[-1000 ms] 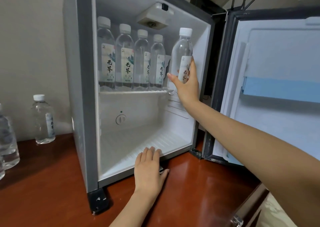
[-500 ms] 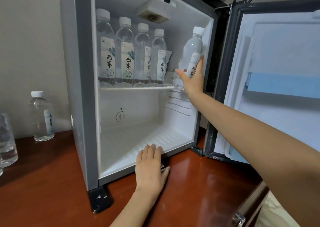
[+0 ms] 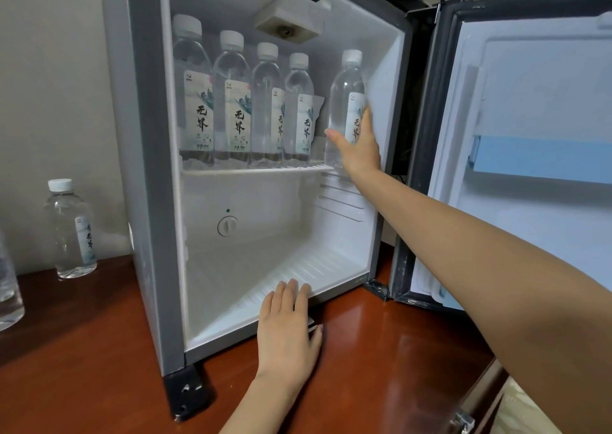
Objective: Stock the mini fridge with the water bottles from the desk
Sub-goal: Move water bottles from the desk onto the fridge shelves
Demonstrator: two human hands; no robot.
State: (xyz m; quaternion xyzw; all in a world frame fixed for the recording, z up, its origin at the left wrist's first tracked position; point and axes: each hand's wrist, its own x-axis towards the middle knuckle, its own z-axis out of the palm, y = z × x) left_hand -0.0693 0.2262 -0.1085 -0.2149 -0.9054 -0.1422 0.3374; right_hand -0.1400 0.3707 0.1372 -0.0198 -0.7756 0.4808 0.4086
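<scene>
Four bottles (image 3: 231, 102) already stand in a row on the wire shelf (image 3: 258, 169) of the mini fridge (image 3: 149, 168). A fifth bottle (image 3: 344, 102) is at 3 o'clock of them, upright, near the right inner wall. The right hand (image 3: 359, 149) holds it low on the body, with the thumb stretched along the left side and the fingers curled round the right side over the label. Whether its base already sits on the shelf I cannot tell, because the hand covers that part. The left hand (image 3: 288, 321) lies flat with straight fingers at 6 o'clock of the fridge, its fingertips on the lower front edge, holding nothing.

I judge the bottle to be full and therefore rather heavy, with a thin, smooth plastic wall that gives under a hard squeeze. The label zone is the best place to hold it, firmly but without crushing. A tall, narrow bottle may tip on wire bars.

Half a second ago this bottle leaned toward the door side at the front opening. Now it is straight and closer to the row. The left hand has not moved. On the desk (image 3: 82, 351), at 9 o'clock of the fridge, a spare bottle (image 3: 71, 231) is waiting.
</scene>
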